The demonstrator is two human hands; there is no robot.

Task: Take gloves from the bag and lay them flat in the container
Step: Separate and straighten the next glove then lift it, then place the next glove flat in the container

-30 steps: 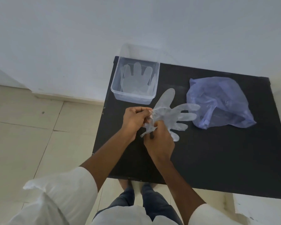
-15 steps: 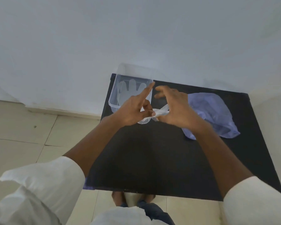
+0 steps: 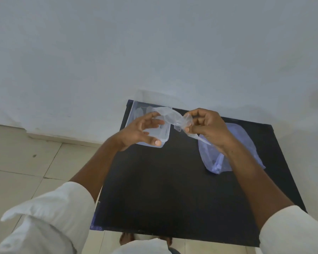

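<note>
Your right hand is pinching one end of a thin clear glove between thumb and fingertips, and the film there is bunched and twisted rather than flat. A loose tail of it hangs below your thumb. Your left hand is spread, fingers apart, palm turned toward the glove; the far end of the glove drapes just above its fingertips, and you cannot tell from here whether they actually touch it.

Directly beneath and beyond your left hand sits the clear container, with at least one glove already lying in it. Behind your right wrist, on the black table, lies the purple bag.

The main risk, as it looks now, is that the glove goes in crumpled. It is held at one end only, so the twist will likely stay unless your left hand takes the free end and pulls it straight. Film this light probably clings to skin and to itself, so it may follow your fingers back out when you let go, or fold over. Your left hand hangs low over the near rim of the container; a careless sweep could nudge the light tub or disturb the glove already inside. Spread the glove taut before lowering it.
</note>
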